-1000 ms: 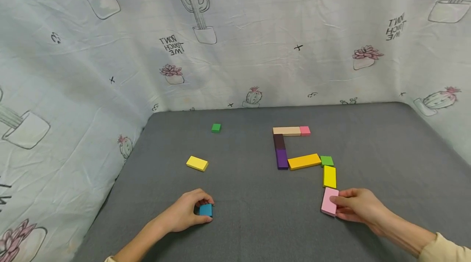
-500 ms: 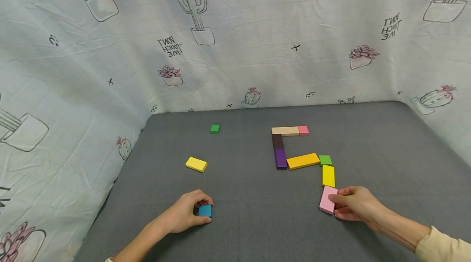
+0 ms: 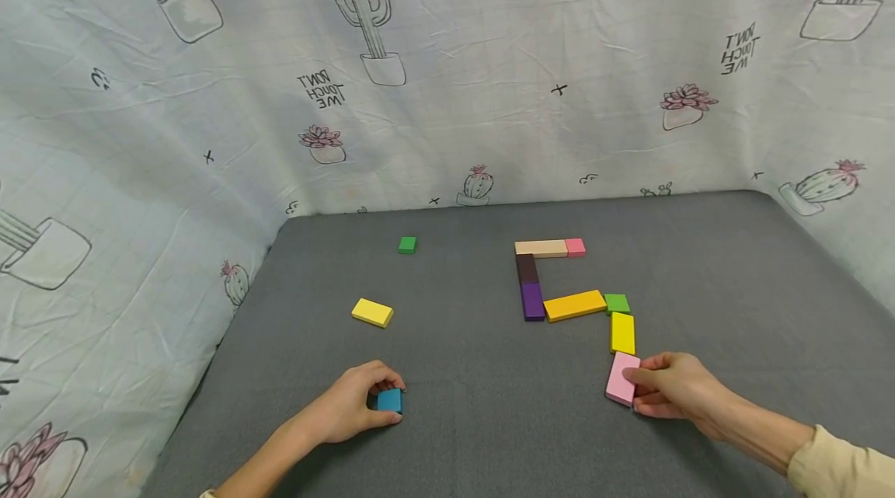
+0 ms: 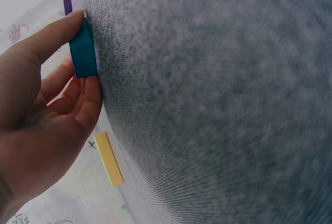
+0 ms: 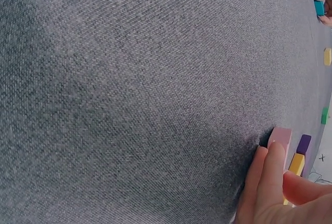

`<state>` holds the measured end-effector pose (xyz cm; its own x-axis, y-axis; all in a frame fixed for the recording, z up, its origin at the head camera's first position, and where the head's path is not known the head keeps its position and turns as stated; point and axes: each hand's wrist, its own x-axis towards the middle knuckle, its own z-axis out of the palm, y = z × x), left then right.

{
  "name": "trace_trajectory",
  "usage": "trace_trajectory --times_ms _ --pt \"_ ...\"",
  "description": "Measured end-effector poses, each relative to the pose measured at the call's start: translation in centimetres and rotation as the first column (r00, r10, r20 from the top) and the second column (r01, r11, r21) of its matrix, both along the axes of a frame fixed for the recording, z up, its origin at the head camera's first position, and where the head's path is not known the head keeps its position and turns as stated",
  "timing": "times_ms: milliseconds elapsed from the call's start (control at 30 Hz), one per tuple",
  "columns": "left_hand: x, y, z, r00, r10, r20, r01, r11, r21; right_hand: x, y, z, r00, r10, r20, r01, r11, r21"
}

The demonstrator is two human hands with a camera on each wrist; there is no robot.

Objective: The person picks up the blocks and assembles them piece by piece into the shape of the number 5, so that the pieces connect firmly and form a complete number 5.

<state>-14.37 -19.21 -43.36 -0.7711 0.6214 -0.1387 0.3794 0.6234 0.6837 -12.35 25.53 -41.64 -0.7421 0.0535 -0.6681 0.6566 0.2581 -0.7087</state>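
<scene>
Between the thumb and fingers of my left hand (image 3: 353, 405) is a blue block (image 3: 389, 400), pinched at the table surface; the left wrist view shows the same teal-blue block (image 4: 83, 53). My right hand (image 3: 681, 389) pinches a pink block (image 3: 622, 379) by its right side. That block's far end meets the near end of a yellow block (image 3: 622, 333). From there a bent line runs away through a light green block (image 3: 617, 304), an orange block (image 3: 575, 306), a purple block (image 3: 533, 301), a dark brown block (image 3: 527, 269), a beige block (image 3: 541, 249) and a small coral-pink block (image 3: 575, 248).
A pale yellow block (image 3: 373, 312) lies alone beyond my left hand. Farther back is a small green block (image 3: 408, 245). The grey cloth-covered table (image 3: 475, 436) ends at a white cactus-print curtain (image 3: 447, 78) behind and at the sides.
The pink block in my right hand has shifted slightly away from me, up against the yellow block's end. My left hand keeps its hold on the blue block. The head view has drifted a little.
</scene>
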Motion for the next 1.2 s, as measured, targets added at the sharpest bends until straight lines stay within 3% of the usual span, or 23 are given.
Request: trace_trajectory --times_ms 300,933,1200 --pt "0.06 0.05 -0.08 1.000 0.005 -0.025 -0.005 1.000 0.009 0.10 0.21 -0.17 1.000 0.006 -0.005 -0.006 1.000 -0.026" --pt "0.15 0.07 0.06 1.000 0.012 -0.005 -0.012 1.000 0.009 0.06 0.27 -0.20 1.000 -0.023 -0.009 0.023 0.998 -0.066" --pt "0.10 0.02 -0.10 1.000 0.008 -0.010 -0.008 1.000 0.013 0.28 0.26 -0.20 0.999 -0.002 -0.037 0.001 1.000 -0.022"
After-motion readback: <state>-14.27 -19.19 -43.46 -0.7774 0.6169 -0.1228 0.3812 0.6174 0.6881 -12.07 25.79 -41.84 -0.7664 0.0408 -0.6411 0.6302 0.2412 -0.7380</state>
